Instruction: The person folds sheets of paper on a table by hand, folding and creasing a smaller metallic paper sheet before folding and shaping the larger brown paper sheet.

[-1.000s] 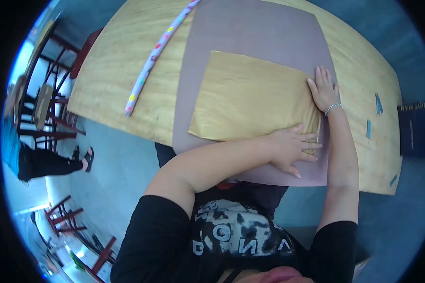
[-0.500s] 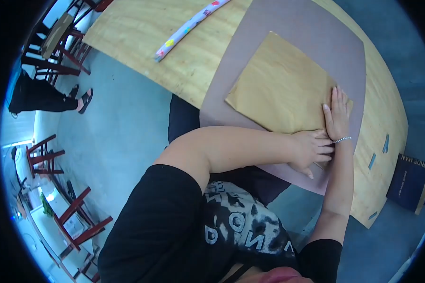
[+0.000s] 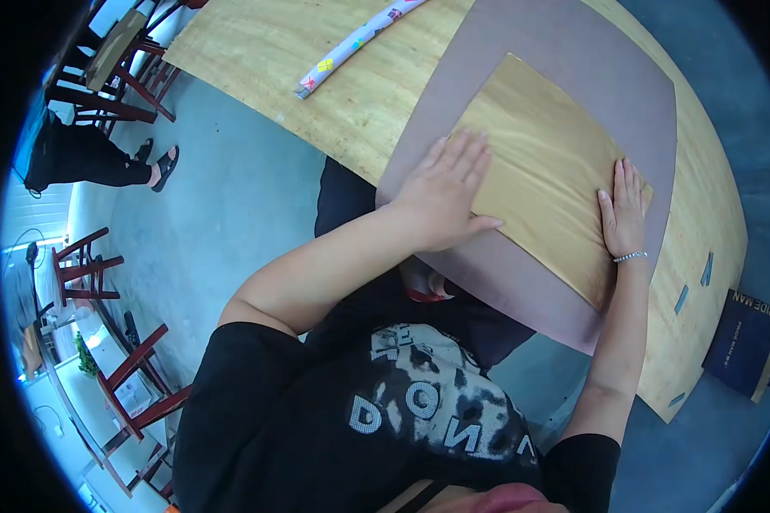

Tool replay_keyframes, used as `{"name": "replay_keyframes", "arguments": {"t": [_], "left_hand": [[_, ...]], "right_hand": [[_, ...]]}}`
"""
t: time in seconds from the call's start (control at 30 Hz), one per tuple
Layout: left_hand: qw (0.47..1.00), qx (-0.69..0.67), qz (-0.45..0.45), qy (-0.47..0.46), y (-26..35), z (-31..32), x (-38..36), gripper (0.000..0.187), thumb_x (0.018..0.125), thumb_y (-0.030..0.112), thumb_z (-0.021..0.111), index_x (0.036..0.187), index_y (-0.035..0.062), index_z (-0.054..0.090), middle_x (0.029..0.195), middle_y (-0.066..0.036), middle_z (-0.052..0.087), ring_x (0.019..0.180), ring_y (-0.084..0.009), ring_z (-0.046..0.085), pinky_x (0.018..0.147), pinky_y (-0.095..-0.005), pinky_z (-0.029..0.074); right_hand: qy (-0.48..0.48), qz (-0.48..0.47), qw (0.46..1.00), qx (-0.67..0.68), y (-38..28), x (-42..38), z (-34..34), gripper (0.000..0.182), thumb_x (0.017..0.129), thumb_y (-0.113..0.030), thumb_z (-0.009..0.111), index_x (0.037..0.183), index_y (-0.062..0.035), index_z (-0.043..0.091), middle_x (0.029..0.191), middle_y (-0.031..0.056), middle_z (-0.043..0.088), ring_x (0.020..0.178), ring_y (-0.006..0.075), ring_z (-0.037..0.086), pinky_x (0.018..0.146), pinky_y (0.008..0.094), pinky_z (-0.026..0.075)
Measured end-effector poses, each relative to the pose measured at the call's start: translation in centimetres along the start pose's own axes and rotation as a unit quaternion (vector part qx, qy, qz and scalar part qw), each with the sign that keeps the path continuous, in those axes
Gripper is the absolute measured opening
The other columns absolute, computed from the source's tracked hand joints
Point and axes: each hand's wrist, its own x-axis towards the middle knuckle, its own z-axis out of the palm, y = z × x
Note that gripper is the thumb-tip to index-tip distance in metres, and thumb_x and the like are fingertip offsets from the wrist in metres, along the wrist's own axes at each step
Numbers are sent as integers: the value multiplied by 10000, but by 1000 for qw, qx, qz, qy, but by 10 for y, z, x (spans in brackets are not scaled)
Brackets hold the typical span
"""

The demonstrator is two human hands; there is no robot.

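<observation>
A golden-brown paper sheet (image 3: 543, 179) lies on a larger mauve sheet (image 3: 624, 94) on the plywood table, with faint creases across its surface. My left hand (image 3: 449, 184) is stretched out flat, palm down, at the paper's left edge. Its fingertips overlap the paper and its thumb points right along the lower edge. Near the paper's right corner, my right hand (image 3: 626, 209) rests flat with straight fingers, a bracelet on its wrist. Both palms are hidden, and neither hand grips anything visible.
A pale rolled tube with colourful patterns (image 3: 359, 47) lies on the plywood table (image 3: 248, 60). Small grey strips (image 3: 681, 299) lie near its right edge. A dark blue bag (image 3: 744, 346) stands beyond that edge. Another person's legs (image 3: 94, 154) and wooden chairs (image 3: 85, 269) are at left.
My left hand has moved from the paper's lower corner, beside my right wrist, up and left to its left edge. My right hand stays at the right corner. The view has shifted slightly.
</observation>
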Motion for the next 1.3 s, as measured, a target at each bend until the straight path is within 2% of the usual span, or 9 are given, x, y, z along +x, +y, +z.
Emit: {"name": "replay_keyframes", "arguments": {"t": [0.27, 0.43, 0.57, 0.67, 0.83, 1.03, 1.17, 1.23, 1.3], "left_hand": [[993, 82, -73, -47, 23, -18, 12, 962, 927, 630, 505, 1518, -83, 244, 1623, -240, 164, 1532, -351, 84, 1221, -509, 126], [998, -5, 70, -6, 44, 4, 91, 948, 947, 651, 444, 1540, -52, 218, 1644, -208, 126, 1539, -311, 68, 1230, -503, 94], [995, -4, 94, -44, 46, 18, 133, 935, 956, 650, 423, 1552, -34, 197, 1653, -183, 117, 1540, -300, 66, 1234, -482, 92], [995, 3, 64, -76, 34, 16, 139, 936, 958, 651, 417, 1559, -27, 178, 1658, -165, 114, 1541, -289, 68, 1236, -464, 100], [992, 65, -93, -57, -4, -6, 140, 958, 958, 669, 390, 1559, -39, 154, 1659, -166, 100, 1543, -271, 61, 1240, -457, 81], [983, 135, -123, -18, -7, -7, 148, 930, 967, 646, 390, 1554, -42, 174, 1653, -183, 110, 1542, -280, 65, 1240, -481, 84], [979, 199, -3, 50, -2, 11, 174, 888, 979, 625, 381, 1553, -28, 199, 1654, -165, 123, 1542, -271, 75, 1235, -494, 120], [997, 65, 19, -31, -4, 12, 182, 856, 983, 610, 384, 1554, -6, 220, 1656, -139, 142, 1540, -261, 91, 1228, -510, 146], [998, 67, 10, -20, -4, 14, 181, 848, 982, 607, 388, 1555, 2, 227, 1655, -131, 152, 1539, -258, 100, 1225, -515, 154]], "right_hand": [[4, 5, 1000, -21, -6, -2, -6, 676, 1018, -431, 452, 1568, -94, 251, 1648, 119, 197, 1531, 282, 143, 1219, 504, 153], [8, 9, 1000, -26, -6, -2, -5, 681, 1016, -437, 444, 1571, -96, 244, 1649, 115, 193, 1528, 291, 156, 1214, 500, 175], [-5, 22, 999, -26, -10, -2, -10, 680, 1017, -454, 426, 1573, -107, 246, 1651, 108, 191, 1528, 291, 154, 1210, 517, 179], [-12, 31, 999, -23, -7, -2, -6, 681, 1016, -455, 428, 1574, -110, 249, 1651, 107, 193, 1528, 290, 151, 1212, 516, 164], [-12, 30, 999, 6, -10, -4, -11, 681, 1015, -466, 428, 1570, -108, 265, 1652, 112, 191, 1528, 294, 149, 1216, 514, 131], [-21, 44, 999, -3, -16, -4, -16, 695, 1009, -476, 438, 1568, -100, 265, 1649, 118, 197, 1526, 299, 154, 1217, 499, 142], [-29, 51, 998, 18, -19, -5, -22, 700, 1005, -483, 443, 1565, -100, 270, 1646, 125, 200, 1524, 299, 157, 1220, 514, 153], [-26, 53, 998, 16, -18, -6, -23, 700, 1004, -486, 443, 1563, -100, 272, 1645, 126, 202, 1524, 298, 158, 1220, 515, 154], [-18, 45, 998, 33, -16, -6, -21, 700, 1000, -490, 450, 1560, -105, 279, 1645, 124, 201, 1526, 293, 153, 1220, 525, 152]]}}
